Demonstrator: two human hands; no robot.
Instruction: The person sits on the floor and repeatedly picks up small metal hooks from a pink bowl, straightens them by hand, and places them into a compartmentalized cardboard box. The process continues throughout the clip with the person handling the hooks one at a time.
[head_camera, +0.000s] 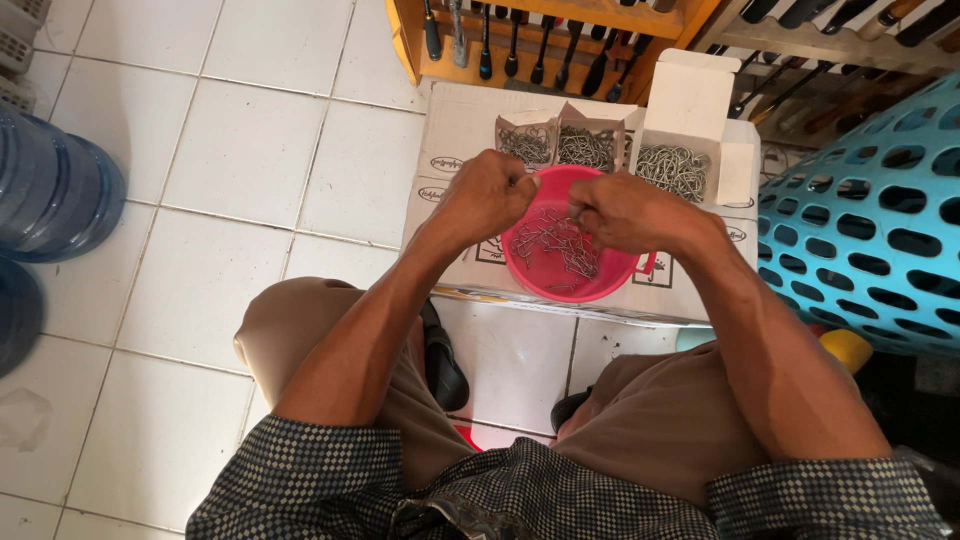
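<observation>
A person seated low over a white tiled floor (240, 150), in a dark checked shirt and tan trousers, works with both bare hands above a round pink plastic bowl (615, 283) of small bent metal wire hooks (560, 245). The knees frame the lower part of the view, with a dark shoe (443, 365) showing between them.

The left hand (487, 197) is curled at the bowl's near-left rim, its fingers closed together over the hooks; just what they pinch is hidden by the knuckles. The right hand (627, 208) hovers over the bowl's right half, its fingers likewise bunched tight (a strand or two of wire seems to hang beneath them, though the grip itself cannot be made out). The two hands sit close together, nearly touching above the middle of the bowl.

The bowl rests on a flat white cardboard carton (455, 150), which stands on the floor. Behind the bowl on the same carton stand three small open white cardboard boxes, each filled with more grey wire hooks: two narrow ones (558, 140) side by side and a larger one (690, 100) with its lid raised at the right.

Farther back, a yellow wooden rack (640, 20) holds a row of dark-handled tools. A blue perforated plastic basket (870, 220) crowds the right edge, and translucent blue water jugs (50, 190) stand at the far left.
</observation>
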